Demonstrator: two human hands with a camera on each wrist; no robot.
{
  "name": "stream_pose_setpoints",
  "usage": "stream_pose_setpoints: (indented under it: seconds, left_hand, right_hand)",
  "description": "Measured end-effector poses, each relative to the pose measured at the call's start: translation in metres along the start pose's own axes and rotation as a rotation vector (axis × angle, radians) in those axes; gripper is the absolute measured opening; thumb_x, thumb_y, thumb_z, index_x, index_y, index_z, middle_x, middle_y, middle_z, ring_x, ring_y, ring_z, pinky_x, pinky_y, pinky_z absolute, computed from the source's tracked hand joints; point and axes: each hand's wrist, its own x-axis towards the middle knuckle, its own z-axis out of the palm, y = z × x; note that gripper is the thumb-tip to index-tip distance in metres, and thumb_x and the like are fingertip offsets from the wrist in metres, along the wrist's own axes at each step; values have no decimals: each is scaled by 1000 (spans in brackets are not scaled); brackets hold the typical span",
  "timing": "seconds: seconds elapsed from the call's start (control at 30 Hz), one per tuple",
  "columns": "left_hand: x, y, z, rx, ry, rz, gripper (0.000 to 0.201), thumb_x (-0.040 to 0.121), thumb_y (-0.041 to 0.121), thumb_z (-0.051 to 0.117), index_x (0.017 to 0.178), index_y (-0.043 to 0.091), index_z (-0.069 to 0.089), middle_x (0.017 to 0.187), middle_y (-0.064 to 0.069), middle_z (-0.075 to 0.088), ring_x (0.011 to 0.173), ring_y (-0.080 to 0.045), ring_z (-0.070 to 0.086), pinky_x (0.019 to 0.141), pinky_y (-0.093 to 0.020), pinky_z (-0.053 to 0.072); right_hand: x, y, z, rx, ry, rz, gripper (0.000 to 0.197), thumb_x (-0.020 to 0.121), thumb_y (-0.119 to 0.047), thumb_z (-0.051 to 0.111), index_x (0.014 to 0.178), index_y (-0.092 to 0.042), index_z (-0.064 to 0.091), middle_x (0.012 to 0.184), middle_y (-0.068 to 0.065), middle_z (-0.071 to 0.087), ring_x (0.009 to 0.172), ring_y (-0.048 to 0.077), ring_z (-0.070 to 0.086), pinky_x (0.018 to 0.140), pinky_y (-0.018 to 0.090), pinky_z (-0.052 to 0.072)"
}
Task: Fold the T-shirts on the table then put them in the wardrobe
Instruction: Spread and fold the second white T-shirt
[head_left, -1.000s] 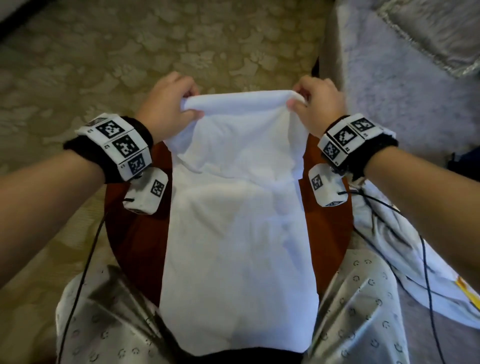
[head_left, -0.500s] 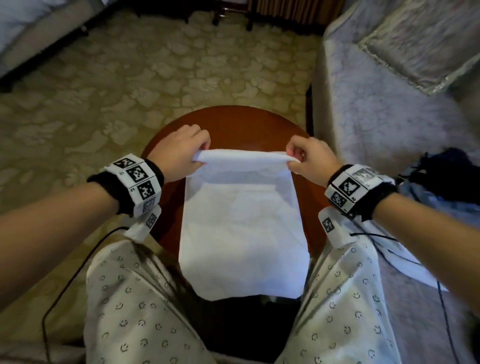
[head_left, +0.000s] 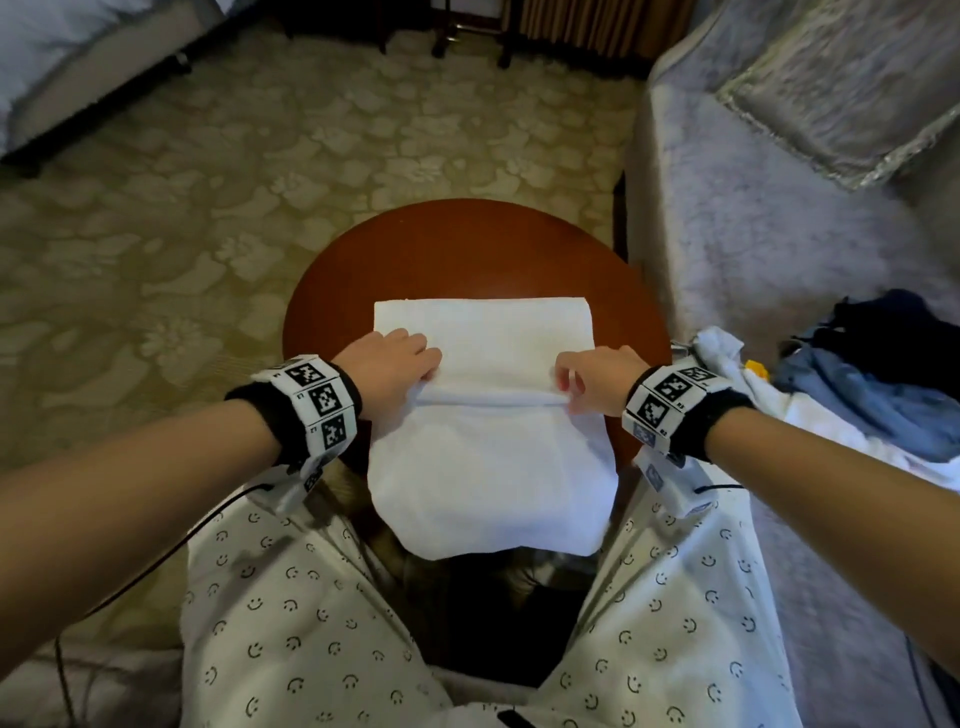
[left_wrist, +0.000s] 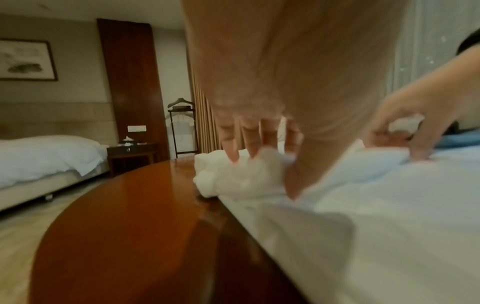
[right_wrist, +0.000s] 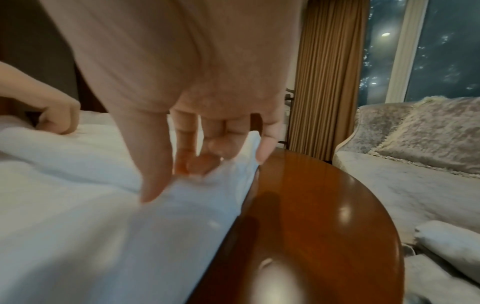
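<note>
One white T-shirt (head_left: 488, 457) on the table (head_left: 467, 249) — left hand (head_left: 387, 364), right hand (head_left: 597, 376) each pinching its fold.

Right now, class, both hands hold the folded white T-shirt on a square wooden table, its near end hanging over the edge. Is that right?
One detail is wrong: the table is round, not square, as the head view shows. Both the left hand and right hand do hold the white T-shirt, its near end overhanging the edge.

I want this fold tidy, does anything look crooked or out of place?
Mostly tidy. The white folded T-shirt overhangs the near edge of the round reddish wooden table, toward the lap. A heap of unfolded clothes lies on the grey sofa.
</note>
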Motion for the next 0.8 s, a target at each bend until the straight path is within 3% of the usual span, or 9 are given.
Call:
stream_pose_setpoints:
  seconds: [0.1,0.17,0.23,0.3,0.37,0.5,0.63,0.8]
  left_hand:
    - [6,-7,-6,-323,-105,-22,12,88,18,52,97,24,45,100,2,46,96,-21,46,80,-35,42]
    - [15,-14,-10,-547,5,-104,15,89,20,53,105,21,53,112,-2,51,109,-24,48,92,-40,43]
    - [25,-18,-9,-571,107,-187,34,93,26,52,126,20,49,135,-4,44,128,-25,37,106,-41,34]
    - [37,-16,-5,-438,80,-212,58,95,40,47,146,20,28,156,-5,20,143,-24,15,115,-42,18]
    - [49,-13,4,-342,-11,-218,67,97,52,36,152,23,11,160,-6,-1,147,-25,-2,117,-46,5]
    - [67,-20,26,-338,-127,-237,71,93,64,21,151,33,-6,158,-1,-18,146,-24,-14,114,-56,-4]
    - [82,-28,27,-323,-167,-233,73,91,67,19,148,37,-13,157,0,-22,145,-24,-18,113,-58,-6]
    - [108,-40,18,-339,-171,-234,73,91,66,22,148,37,-13,158,-1,-21,145,-24,-17,113,-58,-6]
  right_hand:
    - [7,0,-5,93,26,30,18,86,-40,60,92,-24,56,91,-5,60,89,16,56,89,34,42]
    - [18,-2,-11,209,184,39,26,89,-43,57,100,-20,59,100,1,62,96,20,57,85,34,48]
    - [31,-7,-13,203,304,7,39,90,-45,56,119,-19,55,121,6,56,116,25,48,96,39,43]
    - [42,-14,-12,124,312,-24,55,89,-48,55,136,-23,43,143,6,39,133,27,31,108,43,31]
    - [53,-17,-9,91,251,-32,65,89,-52,52,145,-27,29,155,5,20,143,27,15,115,47,18]
    - [76,-8,2,24,121,-2,69,95,-57,34,151,-33,2,160,4,-3,147,29,-5,117,53,1]
    - [92,5,11,-27,80,5,67,93,-64,18,149,-38,-10,159,1,-11,146,28,-10,115,56,-4]
    - [116,18,4,-5,86,21,68,92,-66,16,148,-40,-11,160,-1,-10,147,26,-9,115,58,-3]
